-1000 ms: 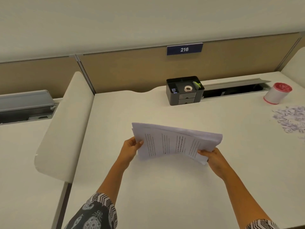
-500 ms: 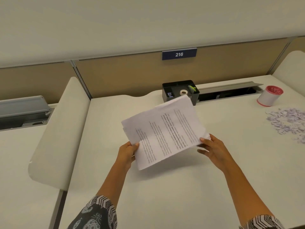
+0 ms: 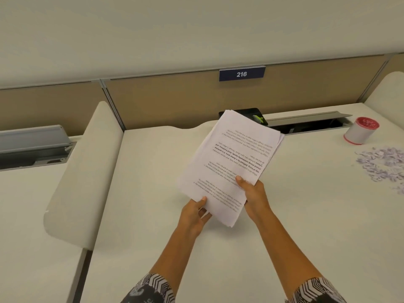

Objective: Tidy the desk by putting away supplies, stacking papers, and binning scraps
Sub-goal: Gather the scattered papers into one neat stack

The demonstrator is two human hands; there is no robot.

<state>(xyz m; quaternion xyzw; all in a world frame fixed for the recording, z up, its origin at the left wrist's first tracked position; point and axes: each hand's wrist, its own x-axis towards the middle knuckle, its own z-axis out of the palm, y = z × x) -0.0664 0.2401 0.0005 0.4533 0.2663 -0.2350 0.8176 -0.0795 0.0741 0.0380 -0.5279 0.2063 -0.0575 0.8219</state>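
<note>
- Since half a second ago the stack of papers (image 3: 231, 162) has swung round, so its long side now points away from the person, and the two hands have come close together at its near end.
- Left hand (image 3: 194, 213) grips the near left corner, with the thumb pressed on the top sheet and the fingers curled underneath.
- Right hand (image 3: 254, 195) grips the near right edge, thumb on top; its fingers are hidden beneath the sheets.
- The papers are held up above the white desk (image 3: 284, 226), tilted, with printed text facing up and reading upside down from this view. The sheet edges are fanned unevenly along the right side.
- The far end of the stack covers most of a black organiser (image 3: 251, 111) at the back of the desk. Only its rear rim and a green object (image 3: 259, 119) inside it show; what that object is cannot be made out.
- To the right stand a white container with a red top (image 3: 360, 131) and, nearer, a scattered pile of paper scraps (image 3: 382, 162), cut off by the frame edge.
- A blue plate reading 216 (image 3: 242, 74) sits on the partition behind.
- Patterned sleeves are cut off at the bottom edge.
</note>
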